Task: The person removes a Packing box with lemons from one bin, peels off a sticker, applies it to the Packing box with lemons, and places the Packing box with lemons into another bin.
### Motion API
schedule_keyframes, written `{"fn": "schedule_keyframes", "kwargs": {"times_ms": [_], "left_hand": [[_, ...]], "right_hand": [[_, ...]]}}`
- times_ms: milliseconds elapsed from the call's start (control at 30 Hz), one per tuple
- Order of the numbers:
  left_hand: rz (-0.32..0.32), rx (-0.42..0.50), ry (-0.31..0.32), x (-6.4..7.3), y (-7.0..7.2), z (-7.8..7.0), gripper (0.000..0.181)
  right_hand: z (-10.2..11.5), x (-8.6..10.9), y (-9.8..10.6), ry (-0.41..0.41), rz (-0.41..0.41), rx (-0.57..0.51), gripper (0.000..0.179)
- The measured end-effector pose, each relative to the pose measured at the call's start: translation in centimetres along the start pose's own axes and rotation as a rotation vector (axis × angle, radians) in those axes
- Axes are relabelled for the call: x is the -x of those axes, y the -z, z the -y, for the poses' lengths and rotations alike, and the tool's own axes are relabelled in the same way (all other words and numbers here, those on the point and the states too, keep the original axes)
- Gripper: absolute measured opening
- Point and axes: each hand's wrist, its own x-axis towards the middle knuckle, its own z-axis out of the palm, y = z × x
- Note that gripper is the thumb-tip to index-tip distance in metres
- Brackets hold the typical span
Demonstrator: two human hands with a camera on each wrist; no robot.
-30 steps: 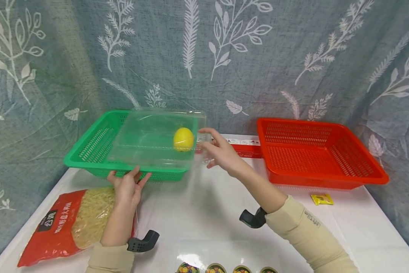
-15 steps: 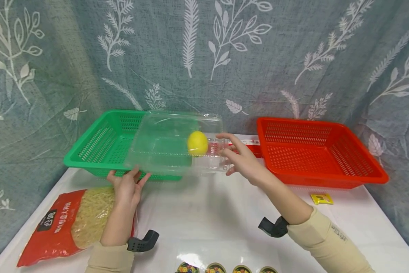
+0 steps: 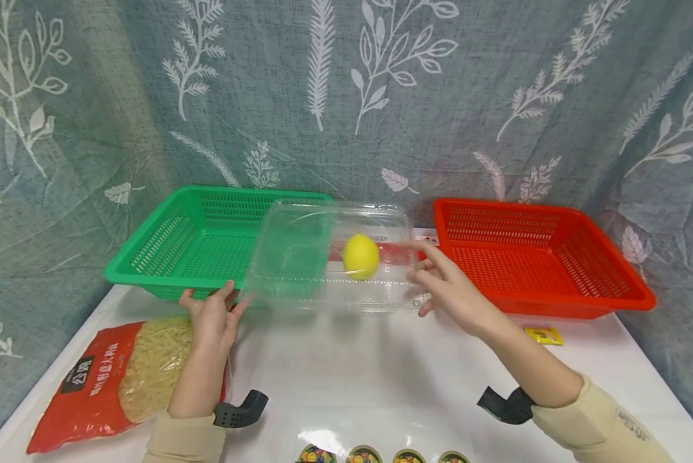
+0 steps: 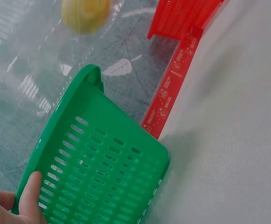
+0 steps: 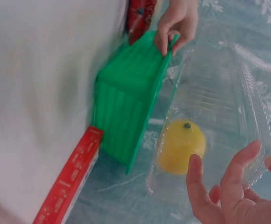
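A clear plastic box [image 3: 288,299] hangs tilted above the table, overlapping the right end of the green basket [image 3: 213,254] in the head view. Inside it lies a yellow fruit [image 3: 360,257], rounded like a lemon, with a dark stem spot in the right wrist view. My right hand [image 3: 450,292] holds the box by its right end, fingers at the edge. With my left hand [image 3: 210,321] I grip the green basket's front rim; the left wrist view has the thumb [image 4: 30,198] against its outer slotted wall. The basket's visible floor bears nothing.
A red basket [image 3: 546,305] stands at the right, with a small yellow packet [image 3: 544,335] before it. Between the baskets lies a long red box [image 4: 172,84]. A pasta bag [image 3: 112,379] lies front left. Round labels [image 3: 364,455] show at the near edge; a curtain [image 3: 265,83] hangs behind.
My right hand has carried the clear box with the yellow fruit rightward and slightly toward me, from over the green basket. The left hand stays on the basket rim.
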Motion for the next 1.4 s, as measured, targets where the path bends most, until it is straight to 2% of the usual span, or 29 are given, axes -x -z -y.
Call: {"fn": "schedule_keyframes", "kwargs": {"times_ms": [133,500,867,1133,1400], "left_hand": [[0.004,0.002,-0.008,0.0,0.0,0.0,0.063],[-0.008,-0.026,-0.025,-0.1,0.0,0.2,0.068],[0.007,0.001,0.003,0.1,0.1,-0.1,0.069],[0.016,0.008,0.007,0.3,0.0,-0.1,0.068],[0.022,0.02,-0.002,0.3,-0.2,-0.2,0.067]], "right_hand": [[-0.3,1.1,0.4,0.015,-0.012,0.02,0.044],[-1.0,3.2,1.2,0.012,-0.034,0.035,0.045],[-2.6,5.6,2.1,-0.018,-0.066,0.015,0.044],[-3.7,7.2,3.0,-0.042,-0.052,-0.021,0.04],[-4.3,7.9,3.6,-0.043,-0.028,-0.033,0.041]]}}
